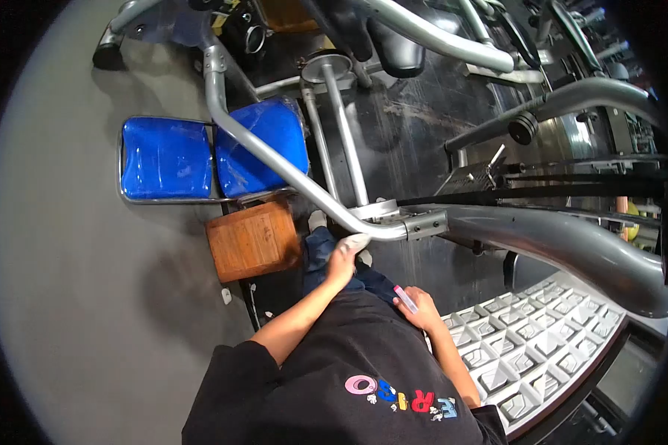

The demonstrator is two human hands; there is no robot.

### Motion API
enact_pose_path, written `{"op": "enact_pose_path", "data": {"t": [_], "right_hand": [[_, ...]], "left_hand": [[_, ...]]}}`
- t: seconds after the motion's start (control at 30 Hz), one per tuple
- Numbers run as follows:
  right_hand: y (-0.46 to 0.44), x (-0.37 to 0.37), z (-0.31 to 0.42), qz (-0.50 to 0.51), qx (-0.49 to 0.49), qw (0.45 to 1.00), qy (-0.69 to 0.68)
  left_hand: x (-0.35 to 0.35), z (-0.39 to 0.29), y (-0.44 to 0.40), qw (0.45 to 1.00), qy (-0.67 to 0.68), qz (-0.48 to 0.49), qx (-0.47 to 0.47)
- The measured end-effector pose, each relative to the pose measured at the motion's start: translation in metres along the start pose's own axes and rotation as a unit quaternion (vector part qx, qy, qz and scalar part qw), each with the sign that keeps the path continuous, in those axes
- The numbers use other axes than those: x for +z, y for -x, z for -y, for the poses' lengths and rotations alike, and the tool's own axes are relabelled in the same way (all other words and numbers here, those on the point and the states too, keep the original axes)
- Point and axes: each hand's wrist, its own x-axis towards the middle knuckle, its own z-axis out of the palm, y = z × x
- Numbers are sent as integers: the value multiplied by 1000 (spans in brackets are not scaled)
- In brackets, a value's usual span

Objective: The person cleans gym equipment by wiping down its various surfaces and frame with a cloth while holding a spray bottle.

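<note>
And here my left hand [340, 267] has a crumpled white cloth [357, 242] bunched in its grip, right up against the bent silver metal tube [289, 172], near its collar joint. Over on my right, my right hand [423, 313] grasps a slim clear pink-ended plastic container [405, 299], close to my dark trousers. The square brown wooden stool [252, 242] stands left of the cloth, below two shiny blue padded seats [166, 159].

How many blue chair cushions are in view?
2. The left cushion sits at the left of the view; the right cushion is beside it, partly covered by the bent silver tube. Others may be hidden behind the equipment.
</note>
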Motion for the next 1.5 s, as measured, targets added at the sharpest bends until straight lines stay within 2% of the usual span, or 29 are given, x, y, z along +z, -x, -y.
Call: {"op": "enact_pose_path", "data": {"t": [0.03, 0.07, 0.17, 0.23, 0.3, 0.37, 0.4, 0.43, 0.47, 0.5, 0.53, 0.6, 0.63, 0.7, 0.77, 0.8, 0.83, 0.87, 0.9, 0.97, 1.03, 1.1, 1.13, 1.17, 1.2, 1.23, 1.3, 1.4, 1.5], "right_hand": [[2, -1, 0, 5, -6, 1000, 5], [3, -1, -1, 6, -7, 1000, 7], [-6, -4, -4, 24, -15, 999, 26], [-6, 0, -15, 51, -28, 997, 52], [-7, -3, -6, 53, -19, 997, 47], [-7, -4, 2, 54, -8, 998, 42], [-8, -5, 4, 50, -20, 997, 52], [-7, -6, 6, 48, -32, 996, 61], [-7, -8, 12, 42, -34, 998, 35], [-8, -9, 11, 37, -33, 998, 36], [-6, -9, 9, 32, -23, 999, 33], [-2, -9, 16, 30, 8, 999, 23], [-3, -7, 17, 31, 13, 999, 19], [-7, -4, 18, 43, -10, 998, 37], [-14, -1, 24, 38, -12, 999, 33], [-20, 0, 26, 39, -6, 999, 28], [-23, 1, 29, 42, 3, 999, 21], [-28, -2, 36, 52, 5, 998, 25], [-31, -2, 42, 49, 7, 999, 22], [-38, -5, 55, 41, 21, 999, 14], [-44, -8, 64, 32, 5, 999, 9], [-48, -12, 77, 22, 4, 1000, -18], [-51, -10, 77, 5, -13, 1000, -26], [-54, -9, 78, 5, -12, 1000, -28], [-57, -8, 78, 8, -14, 999, -28], [-60, -8, 79, 10, -16, 999, -29], [-67, -8, 87, 12, -10, 999, -37], [-80, -11, 106, 4, -23, 999, -42], [-98, -11, 122, -2, -57, 995, -77]], "left_hand": [[-3, 11, 2, 974, 160, -50, -149], [-12, 24, 0, 950, 212, -92, -209], [-12, 80, -27, 834, 419, -209, -293], [-12, 7, -40, 764, 462, -224, -390], [1, 9, -76, 758, 557, -69, -333], [17, 56, -134, 727, 604, -85, -315], [7, 57, -153, 690, 619, -81, -366], [-18, 19, -149, 653, 667, -121, -339], [-45, 22, -158, 676, 685, -110, -249], [-84, 33, -176, 719, 665, -56, -193], [-106, 43, -189, 730, 666, -117, -99], [-167, 9, -223, 723, 662, -128, -152], [-180, 4, -247, 811, 556, -130, -128], [-161, 3, -252, 862, 397, -262, -177], [-139, 24, -219, 867, 424, -220, -143], [-125, 18, -195, 814, 511, -181, -208], [-93, 117, -210, 803, 538, -135, -218], [-68, 61, -154, 808, 508, -123, -272], [-42, 58, -132, 774, 547, -80, -308], [-20, 47, -96, 768, 522, 11, -371], [-32, 48, -121, 728, 643, 55, -233], [-80, -20, -135, 727, 632, -102, -248], [-97, 13, -171, 765, 618, -120, -138], [-125, -4, -191, 759, 617, -142, -153], [-147, -16, -205, 788, 576, -151, -158], [-171, -31, -212, 786, 566, -145, -200], [-194, -48, -206, 859, 470, -146, -140], [-208, -41, -180, 875, 450, -118, -136], [-208, -7, -145, 856, 467, -167, -147]]}}
